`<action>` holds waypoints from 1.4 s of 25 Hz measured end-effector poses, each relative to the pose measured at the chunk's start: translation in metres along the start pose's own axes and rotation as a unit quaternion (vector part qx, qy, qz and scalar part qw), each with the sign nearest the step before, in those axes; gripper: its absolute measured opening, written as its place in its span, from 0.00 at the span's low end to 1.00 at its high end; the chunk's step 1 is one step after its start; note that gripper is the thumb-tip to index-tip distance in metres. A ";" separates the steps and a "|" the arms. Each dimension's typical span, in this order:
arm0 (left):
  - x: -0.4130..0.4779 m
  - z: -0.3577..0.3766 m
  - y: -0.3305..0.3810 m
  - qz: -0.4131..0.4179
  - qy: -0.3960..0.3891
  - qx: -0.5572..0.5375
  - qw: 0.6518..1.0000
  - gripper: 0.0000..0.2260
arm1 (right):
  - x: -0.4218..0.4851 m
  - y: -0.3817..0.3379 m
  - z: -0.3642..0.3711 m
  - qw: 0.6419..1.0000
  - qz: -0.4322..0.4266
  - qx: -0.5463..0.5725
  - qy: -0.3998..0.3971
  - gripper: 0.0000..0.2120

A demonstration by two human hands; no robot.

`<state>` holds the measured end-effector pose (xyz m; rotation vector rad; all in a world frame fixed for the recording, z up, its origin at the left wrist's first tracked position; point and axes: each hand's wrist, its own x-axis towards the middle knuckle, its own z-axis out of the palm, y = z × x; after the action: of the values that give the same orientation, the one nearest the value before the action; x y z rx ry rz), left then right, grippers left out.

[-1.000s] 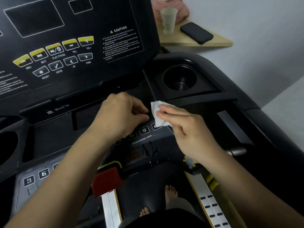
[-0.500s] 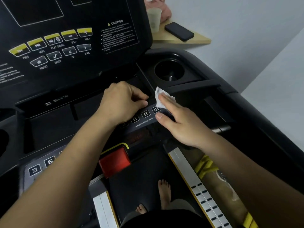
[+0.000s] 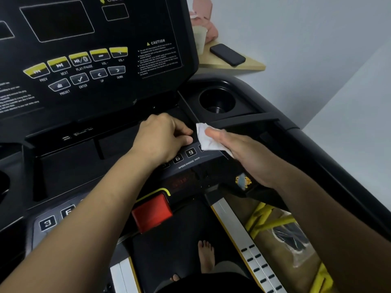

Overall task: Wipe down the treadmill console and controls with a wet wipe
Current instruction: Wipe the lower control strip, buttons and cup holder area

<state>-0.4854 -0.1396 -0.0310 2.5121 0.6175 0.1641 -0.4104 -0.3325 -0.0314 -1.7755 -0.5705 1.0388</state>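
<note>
The right hand pinches a crumpled white wet wipe over the numbered speed keys of the black treadmill console; the left hand, clenched, rests just beside the wipe

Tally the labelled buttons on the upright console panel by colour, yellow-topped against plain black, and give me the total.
Yellow-topped buttons: 5
Plain black buttons: 4
Total: 9
</note>
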 end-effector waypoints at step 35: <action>0.005 -0.001 -0.004 -0.010 -0.013 -0.010 1.000 0.06 | 0.007 0.035 -0.013 0.945 -0.024 -0.293 0.143 0.14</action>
<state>-0.4829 -0.1338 -0.0323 2.4847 0.6276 0.1303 -0.3981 -0.3484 -0.0631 -2.3659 -0.7865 0.5847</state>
